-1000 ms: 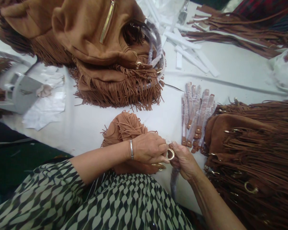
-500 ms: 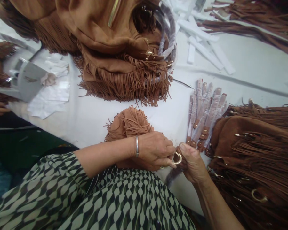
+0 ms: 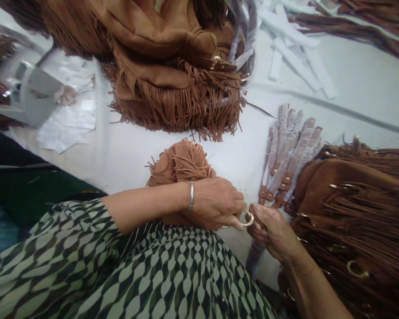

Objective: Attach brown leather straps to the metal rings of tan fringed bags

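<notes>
With my left hand (image 3: 216,204) I pinch the gold ring (image 3: 252,219), likely stiff and slick, best held by its rim, my right hand (image 3: 271,228) gripping a plastic-wrapped strap (image 3: 254,257) beside it, a soft-looking fringed suede bag (image 3: 190,162) under my left.

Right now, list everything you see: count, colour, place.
Ring: one, gold, centre
Held strap: one, greyish wrap, lower centre
Bundle: one, tan, centre
Top bags: count unclear, tan, top
Side bags: several, brown, right
Straps: several, brown, right of centre
White strips: several, white, upper right
Brown strips: several, brown, top right
Device: one, grey, left
Papers: several, white, left
Scrap: one, beige, left
Spike: one, dark, beside straps
Table: one, white, beneath
Bracelet: one, silver, left wrist
Garment: one, green, black, bottom
Left hand: one, pinching ring
Right hand: one, gripping held strap
</notes>
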The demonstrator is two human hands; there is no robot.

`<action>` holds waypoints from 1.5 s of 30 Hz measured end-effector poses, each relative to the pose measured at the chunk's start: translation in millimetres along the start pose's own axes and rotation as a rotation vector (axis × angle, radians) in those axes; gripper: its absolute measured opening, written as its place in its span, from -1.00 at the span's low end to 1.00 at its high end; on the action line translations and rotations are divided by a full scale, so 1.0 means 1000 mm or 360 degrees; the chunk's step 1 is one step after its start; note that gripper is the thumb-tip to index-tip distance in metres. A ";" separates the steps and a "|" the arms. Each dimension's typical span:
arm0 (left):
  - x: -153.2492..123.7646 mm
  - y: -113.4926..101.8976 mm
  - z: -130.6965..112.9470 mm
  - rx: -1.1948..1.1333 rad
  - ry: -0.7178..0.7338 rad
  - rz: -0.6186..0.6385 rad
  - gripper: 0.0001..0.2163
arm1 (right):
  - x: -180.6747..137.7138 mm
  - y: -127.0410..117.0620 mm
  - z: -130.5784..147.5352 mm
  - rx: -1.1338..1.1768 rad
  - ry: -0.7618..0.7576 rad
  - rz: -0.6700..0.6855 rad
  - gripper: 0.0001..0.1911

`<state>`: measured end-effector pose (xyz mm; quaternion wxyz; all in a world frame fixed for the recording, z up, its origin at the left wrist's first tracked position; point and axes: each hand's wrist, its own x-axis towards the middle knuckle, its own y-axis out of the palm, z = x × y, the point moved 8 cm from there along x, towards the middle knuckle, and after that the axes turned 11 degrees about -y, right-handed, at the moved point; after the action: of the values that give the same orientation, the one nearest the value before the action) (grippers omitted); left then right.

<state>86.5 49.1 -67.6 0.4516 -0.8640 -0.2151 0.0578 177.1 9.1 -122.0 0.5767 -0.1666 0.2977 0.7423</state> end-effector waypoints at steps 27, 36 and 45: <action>-0.004 -0.005 0.002 -0.0003 -0.0136 -0.0137 -0.58 | -0.024 0.016 0.034 -0.0916 -0.0385 -0.0036 -0.58; -0.007 -0.010 -0.013 0.0082 -0.0011 -0.0279 -0.57 | -0.008 0.007 0.014 -0.0420 -0.0021 0.0649 -0.51; -0.017 -0.006 -0.010 0.0240 -0.0077 -0.0305 -0.63 | -0.038 0.029 0.038 -0.1546 -0.0233 0.0148 -0.64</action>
<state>71.9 37.2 -58.7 0.5135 -0.8013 -0.3025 0.0512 163.6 -0.2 -63.2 0.4179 -0.3502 -0.1169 0.8301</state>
